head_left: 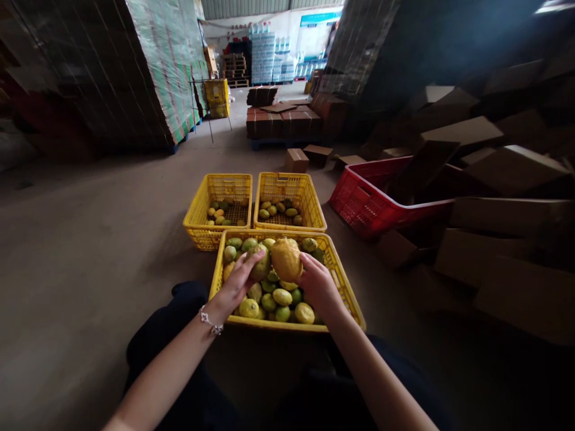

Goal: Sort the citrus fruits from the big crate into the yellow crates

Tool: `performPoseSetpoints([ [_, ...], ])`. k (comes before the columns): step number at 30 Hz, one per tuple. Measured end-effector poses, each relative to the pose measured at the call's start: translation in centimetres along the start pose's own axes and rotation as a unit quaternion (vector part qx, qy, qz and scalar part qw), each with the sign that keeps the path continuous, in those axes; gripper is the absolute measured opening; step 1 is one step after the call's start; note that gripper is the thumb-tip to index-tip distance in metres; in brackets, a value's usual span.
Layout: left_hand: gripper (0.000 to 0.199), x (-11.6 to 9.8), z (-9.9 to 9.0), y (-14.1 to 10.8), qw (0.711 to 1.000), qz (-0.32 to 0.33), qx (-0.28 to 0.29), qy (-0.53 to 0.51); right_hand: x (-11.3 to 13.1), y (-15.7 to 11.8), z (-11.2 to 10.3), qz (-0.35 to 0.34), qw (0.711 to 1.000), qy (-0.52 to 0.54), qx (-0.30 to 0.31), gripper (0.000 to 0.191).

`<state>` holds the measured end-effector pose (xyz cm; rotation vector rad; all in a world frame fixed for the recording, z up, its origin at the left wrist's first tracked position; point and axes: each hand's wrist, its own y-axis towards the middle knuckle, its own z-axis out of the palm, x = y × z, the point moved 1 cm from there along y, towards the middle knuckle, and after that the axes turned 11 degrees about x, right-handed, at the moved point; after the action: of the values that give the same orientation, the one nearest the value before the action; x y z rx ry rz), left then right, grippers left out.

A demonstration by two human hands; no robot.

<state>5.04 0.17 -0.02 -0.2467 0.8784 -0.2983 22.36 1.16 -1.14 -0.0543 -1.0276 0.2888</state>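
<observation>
Above a large yellow crate [294, 327] full of green and yellow fruit, my left hand [237, 280] is closed on a greenish fruit [260, 264]. Beside it, my right hand [318, 286] grips a larger, bumpy yellow fruit [286, 260]. The two held fruits are side by side, close together. Several loose fruits, such as a yellow-green one [283, 297], lie in the crate below my hands. A bracelet is on my left wrist.
Behind stand a left yellow crate [197, 228] and a right yellow crate [291, 228], each with several fruits. A red crate [377, 209] and piled cardboard [494, 221] are at the right. Boxes [283, 124] stand farther back.
</observation>
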Motion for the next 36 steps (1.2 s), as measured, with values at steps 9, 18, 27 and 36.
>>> performPoseSetpoints([
  [9, 0.028, -0.5, 0.9, 0.6, 0.993, -0.032, -0.075, -0.085, -1.6, 0.1, 1.0, 0.016, 0.998, 0.040, -0.042, 0.037],
  [18, 0.034, -0.9, 1.3, 0.0, 0.983, -0.081, -0.114, -0.120, -1.6, -0.9, 2.2, 0.049, 0.999, -0.006, 0.006, 0.046],
  [27, 0.028, -1.6, 1.2, -0.6, 0.986, -0.075, -0.081, -0.129, -1.6, -0.3, 2.2, 0.038, 0.993, 0.071, -0.089, 0.036],
  [36, 0.042, -1.5, 0.7, 0.0, 0.973, -0.126, -0.051, -0.184, -1.8, 0.3, 1.2, 0.049, 0.991, 0.113, -0.054, 0.022],
])
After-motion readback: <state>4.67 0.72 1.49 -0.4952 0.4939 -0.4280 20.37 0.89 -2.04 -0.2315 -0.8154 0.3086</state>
